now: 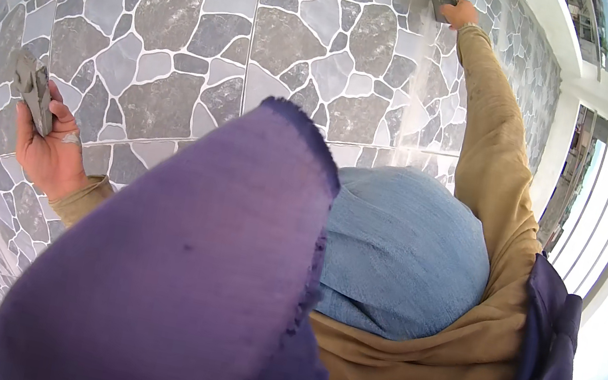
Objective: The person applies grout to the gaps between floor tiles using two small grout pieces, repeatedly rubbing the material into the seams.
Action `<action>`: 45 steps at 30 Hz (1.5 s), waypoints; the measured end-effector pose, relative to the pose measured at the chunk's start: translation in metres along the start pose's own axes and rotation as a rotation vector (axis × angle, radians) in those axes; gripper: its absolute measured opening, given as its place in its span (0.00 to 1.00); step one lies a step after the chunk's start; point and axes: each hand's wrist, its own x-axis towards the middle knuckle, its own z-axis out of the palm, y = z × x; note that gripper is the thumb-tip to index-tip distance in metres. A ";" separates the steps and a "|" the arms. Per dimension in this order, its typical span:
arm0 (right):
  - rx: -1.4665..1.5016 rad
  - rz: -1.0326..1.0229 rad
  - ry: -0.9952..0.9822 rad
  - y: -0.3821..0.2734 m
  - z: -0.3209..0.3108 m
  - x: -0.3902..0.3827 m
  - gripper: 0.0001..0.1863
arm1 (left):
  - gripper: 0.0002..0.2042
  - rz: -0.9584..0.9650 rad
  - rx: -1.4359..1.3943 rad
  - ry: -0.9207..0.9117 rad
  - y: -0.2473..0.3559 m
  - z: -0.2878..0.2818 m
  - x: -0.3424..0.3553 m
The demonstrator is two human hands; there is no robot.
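My left hand [51, 145] is raised at the left and grips a small grey trowel-like tool [34, 90] smeared with grey paste, held close to the stone-pattern tiled wall [185, 31]. My right hand [461, 14] reaches far up at the top and presses a dark flat rubber float [441, 4] against the wall along a tile joint. My right arm in a tan sleeve [491, 142] stretches up toward it. A purple cloth [177, 265] and a blue fabric [399, 248] on my body hide the lower middle of the view.
The wall of grey irregular stone-look tiles with white joints fills the left and top. At the right a white ledge [559, 32] and white railing bars [600, 218] let in bright daylight. A dark blue strap or bag [547, 355] hangs at my right side.
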 end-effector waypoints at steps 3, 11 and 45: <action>-0.187 0.089 -0.022 -0.015 0.002 0.001 0.26 | 0.18 -0.020 0.004 -0.010 -0.006 0.002 0.012; -0.046 -0.168 -0.076 -0.235 0.032 -0.041 0.06 | 0.18 0.068 0.061 0.041 0.007 0.001 0.002; 1.431 -0.317 -0.571 -0.367 -0.055 -0.126 0.08 | 0.15 0.007 0.133 0.259 -0.063 0.038 -0.012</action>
